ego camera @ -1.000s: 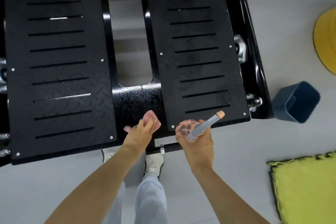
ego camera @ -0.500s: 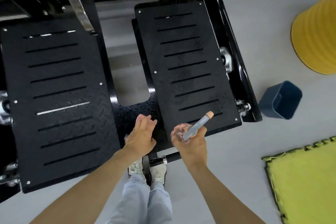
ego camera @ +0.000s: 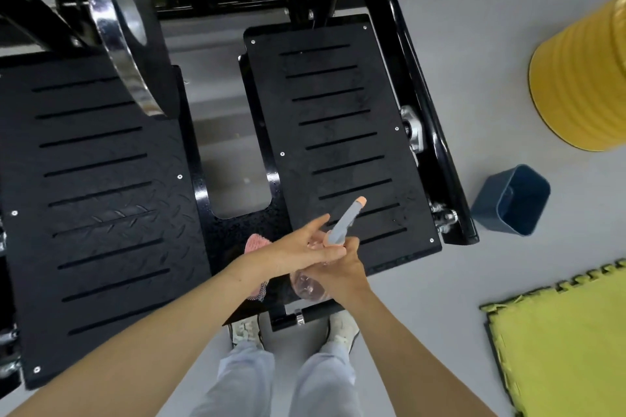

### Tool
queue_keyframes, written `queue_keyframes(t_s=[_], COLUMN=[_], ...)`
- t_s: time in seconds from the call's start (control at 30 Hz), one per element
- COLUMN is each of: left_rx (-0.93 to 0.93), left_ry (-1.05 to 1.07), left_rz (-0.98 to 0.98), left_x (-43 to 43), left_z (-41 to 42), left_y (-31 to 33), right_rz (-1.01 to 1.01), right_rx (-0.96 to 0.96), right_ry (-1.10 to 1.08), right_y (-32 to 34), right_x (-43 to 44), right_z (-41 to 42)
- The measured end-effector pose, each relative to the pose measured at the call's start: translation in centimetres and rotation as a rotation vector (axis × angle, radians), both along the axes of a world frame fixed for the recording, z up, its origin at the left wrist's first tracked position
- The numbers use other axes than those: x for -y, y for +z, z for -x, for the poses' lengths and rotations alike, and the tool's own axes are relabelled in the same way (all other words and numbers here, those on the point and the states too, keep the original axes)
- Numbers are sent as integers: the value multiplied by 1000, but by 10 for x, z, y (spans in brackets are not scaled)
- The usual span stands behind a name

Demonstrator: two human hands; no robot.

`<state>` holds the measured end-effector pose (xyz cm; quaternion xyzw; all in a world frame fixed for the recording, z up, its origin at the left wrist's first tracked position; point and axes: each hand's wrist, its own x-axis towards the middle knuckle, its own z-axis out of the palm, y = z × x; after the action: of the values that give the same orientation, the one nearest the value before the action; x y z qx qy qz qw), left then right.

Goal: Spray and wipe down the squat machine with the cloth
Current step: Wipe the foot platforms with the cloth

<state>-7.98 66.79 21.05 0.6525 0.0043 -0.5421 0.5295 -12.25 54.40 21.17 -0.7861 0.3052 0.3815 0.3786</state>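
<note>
Fingers [ego camera: 315, 226] of left hand [ego camera: 288, 254] touch spray bottle [ego camera: 342, 223]; cloth [ego camera: 255, 242] seemingly beneath wrist.

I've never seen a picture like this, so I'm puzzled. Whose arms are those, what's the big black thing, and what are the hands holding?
The camera sits on a person's head and looks down, so the arms are that person's own. The big black thing is a squat machine. People stand on its two flat footplates to exercise, and this person is cleaning it. Their right hand grips a clear spray bottle with a grey nozzle. Their left hand reaches across with straight fingers and touches the bottle. A pink cloth seems to lie on the machine, under the left wrist. On the grey floor nearby are a blue bin, a yellow drum and a yellow-green foam mat.
</note>
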Motion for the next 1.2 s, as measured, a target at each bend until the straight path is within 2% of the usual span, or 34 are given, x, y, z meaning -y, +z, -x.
queue_keyframes(t_s=[0.1, 0.27, 0.4, 0.57, 0.67, 0.77, 0.9, 1.03, 1.2], left_rx=[31, -5, -61, -20, -111, -173, -179, -162, -192], left_ry=[53, 298, 313, 437, 589, 679, 589, 502, 504], left_rz=[2, -51, -84, -277, -310, -339, -433, -519, -552], left_x=[13, 36, 49, 91, 118, 138, 155, 158, 136], left_z=[-1, -6, -16, -22, -19, -17, -1, 17, 43], left_y=[-6, -14, -17, -22, -28, -41, -58, -52, -51], right_rz=[-39, -135, -134, -269, -309, -309, -190, -52, -33], right_rx=[26, 37, 16, -133, -251, -296, -253, -169, -182], right_ry=[79, -1, 65, 126, 226, 234, 230, 344, 415], right_y=[1, -4, -5, 2, 2, -8, -19, -22, -20], right_x=[2, 12, 28, 77, 113, 143, 160, 162, 153], right_z=[0, -2, -15, -38, -54, -67, -79, -78, -55])
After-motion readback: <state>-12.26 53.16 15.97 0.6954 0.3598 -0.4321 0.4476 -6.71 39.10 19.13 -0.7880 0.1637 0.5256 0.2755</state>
